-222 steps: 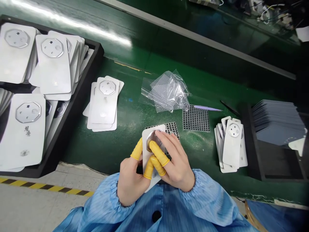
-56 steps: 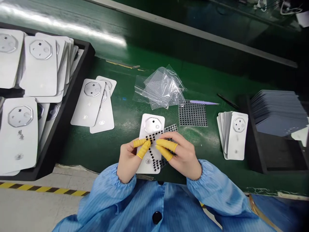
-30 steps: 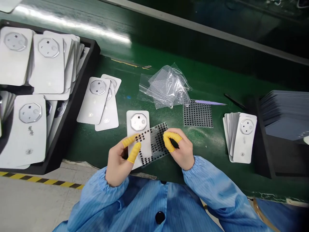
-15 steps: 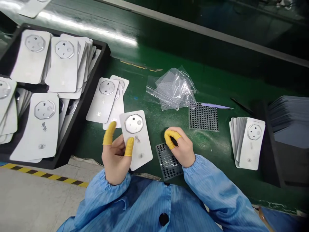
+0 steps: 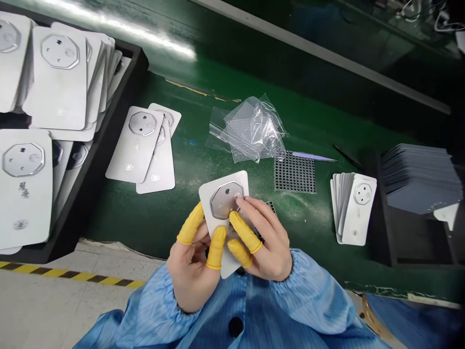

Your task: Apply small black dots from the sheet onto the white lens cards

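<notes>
I hold a white plate (image 5: pixel 225 198) with an octagonal metal inset upright in front of my chest. My left hand (image 5: pixel 194 261) grips its lower left edge, thumb and forefinger in yellow finger cots. My right hand (image 5: pixel 259 240), also with yellow cots, rests on the plate's right side, a bare fingertip pressing on the octagonal inset. A sheet of small black dots (image 5: pixel 269 207) lies on the green mat just behind my right hand, mostly hidden.
A black tray (image 5: pixel 109 140) at left holds stacks of white plates. A few loose plates (image 5: pixel 143 145) lie beside it. Crumpled clear bags (image 5: pixel 250 128), another dot sheet (image 5: pixel 294 172) and tweezers (image 5: pixel 314 156) lie ahead. More plates (image 5: pixel 354 208) and a grey stack (image 5: pixel 417 179) sit at right.
The plate, held off to the left half a second ago, is now centred and gripped by both hands. My right hand left the dot sheet and moved onto the plate's octagonal inset.
</notes>
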Motion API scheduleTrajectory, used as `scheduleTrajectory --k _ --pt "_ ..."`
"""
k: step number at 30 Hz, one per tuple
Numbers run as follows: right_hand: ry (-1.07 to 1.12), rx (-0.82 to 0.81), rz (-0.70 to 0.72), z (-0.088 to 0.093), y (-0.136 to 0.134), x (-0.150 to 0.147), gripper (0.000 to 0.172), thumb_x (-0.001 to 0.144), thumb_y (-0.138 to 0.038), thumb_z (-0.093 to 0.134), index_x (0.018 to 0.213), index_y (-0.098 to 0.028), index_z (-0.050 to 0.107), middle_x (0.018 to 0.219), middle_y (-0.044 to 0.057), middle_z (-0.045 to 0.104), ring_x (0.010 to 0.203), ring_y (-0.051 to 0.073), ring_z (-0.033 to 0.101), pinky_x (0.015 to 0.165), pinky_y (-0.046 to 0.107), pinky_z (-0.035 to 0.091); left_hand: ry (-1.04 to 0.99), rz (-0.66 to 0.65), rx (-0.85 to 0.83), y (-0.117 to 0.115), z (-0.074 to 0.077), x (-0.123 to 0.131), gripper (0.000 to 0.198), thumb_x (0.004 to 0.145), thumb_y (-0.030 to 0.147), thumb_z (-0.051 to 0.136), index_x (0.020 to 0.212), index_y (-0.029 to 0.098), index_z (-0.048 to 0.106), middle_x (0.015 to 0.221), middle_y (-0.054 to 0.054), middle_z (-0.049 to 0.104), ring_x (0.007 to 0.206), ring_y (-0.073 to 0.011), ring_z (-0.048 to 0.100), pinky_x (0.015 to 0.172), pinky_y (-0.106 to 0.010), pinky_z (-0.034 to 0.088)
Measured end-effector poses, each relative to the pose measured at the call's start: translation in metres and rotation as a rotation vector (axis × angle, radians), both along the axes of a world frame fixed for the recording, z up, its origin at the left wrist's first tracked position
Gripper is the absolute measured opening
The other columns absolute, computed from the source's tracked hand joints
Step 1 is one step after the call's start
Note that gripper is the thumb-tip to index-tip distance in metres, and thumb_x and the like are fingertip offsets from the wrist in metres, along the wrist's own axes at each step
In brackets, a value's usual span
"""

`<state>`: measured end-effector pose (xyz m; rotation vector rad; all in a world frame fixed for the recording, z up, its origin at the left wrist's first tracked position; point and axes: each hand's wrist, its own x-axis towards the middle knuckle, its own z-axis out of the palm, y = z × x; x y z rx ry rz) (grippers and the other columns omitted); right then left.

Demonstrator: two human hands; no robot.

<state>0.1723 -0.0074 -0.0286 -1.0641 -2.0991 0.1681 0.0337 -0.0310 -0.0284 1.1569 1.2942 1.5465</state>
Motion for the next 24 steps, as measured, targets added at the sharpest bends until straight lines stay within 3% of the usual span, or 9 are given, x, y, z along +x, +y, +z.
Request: scheduleTrajectory --k 7,15,21,24 --pt "0.043 -0.017 -0.010 -0.004 -0.002 -0.001 0.034 0.092 -0.023 0.050 0.120 -0.006 0.058 0.136 0.026 0.052 0.128 0.035 0.050 0.095 0.054 0.054 0.087 -0.032 0.025 -0.003 -0.005 0.000 0.067 0.075 -0.005 0.067 0.132 0.030 0.057 0.113 0.002 0.073 0.097 -0.0162 0.072 0.084 -0.020 0.059" --pt "0.077 -0.029 0.042 -0.003 -0.004 0.005 0.033 0.091 -0.017 0.049 0.122 -0.008 0.057 0.135 0.023 0.055 0.129 0.031 0.051 0.094 0.050 0.056 0.164 0.026 0.013 -0.006 -0.011 0.002 0.059 0.075 -0.001 0.071 0.126 0.027 0.062 0.107 0.001 0.075 0.086 -0.0161 0.074 0.078 -0.022 0.061" --pt "0.066 -0.018 -0.019 0.000 -0.003 0.003 0.034 0.090 -0.017 0.051 0.123 -0.008 0.057 0.135 0.023 0.054 0.127 0.031 0.052 0.095 0.050 0.055 0.233 0.003 -0.073 -0.011 -0.009 -0.001 0.042 0.073 0.006 0.074 0.112 0.022 0.071 0.101 -0.003 0.077 0.087 -0.0221 0.074 0.076 -0.028 0.062" --pt "-0.016 -0.066 -0.043 0.002 -0.008 -0.001 0.037 0.092 -0.021 0.048 0.127 -0.008 0.054 0.138 0.024 0.051 0.131 0.034 0.047 0.098 0.054 0.052 0.266 0.025 -0.105 -0.010 -0.009 -0.003 0.038 0.072 0.010 0.075 0.108 0.021 0.072 0.100 -0.005 0.077 0.084 -0.0240 0.075 0.072 -0.030 0.063"
